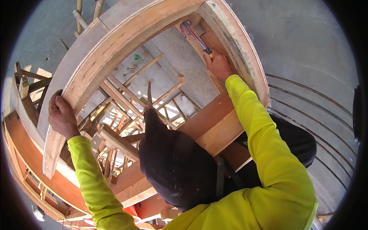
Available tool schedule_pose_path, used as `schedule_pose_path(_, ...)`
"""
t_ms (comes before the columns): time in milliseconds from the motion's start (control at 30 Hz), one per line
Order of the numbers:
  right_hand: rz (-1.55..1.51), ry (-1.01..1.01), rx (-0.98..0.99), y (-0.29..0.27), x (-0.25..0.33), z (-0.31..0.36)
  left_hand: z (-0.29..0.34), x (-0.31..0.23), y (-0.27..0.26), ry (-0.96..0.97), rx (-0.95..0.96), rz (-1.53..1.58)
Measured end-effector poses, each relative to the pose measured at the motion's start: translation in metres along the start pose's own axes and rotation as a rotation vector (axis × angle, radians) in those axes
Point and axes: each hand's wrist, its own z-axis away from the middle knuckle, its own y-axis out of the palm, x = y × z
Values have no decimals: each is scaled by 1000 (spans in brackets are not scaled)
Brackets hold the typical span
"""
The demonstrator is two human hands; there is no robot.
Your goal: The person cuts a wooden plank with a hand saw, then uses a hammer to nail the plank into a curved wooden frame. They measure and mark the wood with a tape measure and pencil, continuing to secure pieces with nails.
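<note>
My left hand (61,117) is closed over the outer edge of a large curved wooden frame (96,61), near its lower left end. Inside the far right corner of that frame, my right hand (220,67) is wrapped around the handle of a hammer (196,37). The hammer has a worn reddish head, a metal shank and a yellow and black grip. Its head lies close to the wooden pieces in the corner, but I cannot tell whether it touches them. A weathered, thick timber (234,42) runs down just right of my right hand.
My dark-trousered leg (176,165) extends over the framework. Below is a deep tangle of wooden props (122,115). Several long steel bars (310,111) curve along the grey concrete at right. Another curved wooden form (42,165) stands at left; bamboo poles (79,17) rise at far left.
</note>
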Motion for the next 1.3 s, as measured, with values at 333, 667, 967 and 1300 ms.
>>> schedule_pose_path(333, -22, -267, 12, -6, 12, 5, 3, 1, -3, -12, 13, -28)
schedule_pose_path(667, -53, -305, 69, -4, 21, 16, 3, 1, 0, 1, -8, -37)
schedule_pose_path(967, -87, -621, 66, -3, 61, 32, 3, 9, -3, -21, 18, -15)
schedule_pose_path(1300, -37, -423, 79, -9, 53, 29, 3, 10, -5, -11, 24, -2)
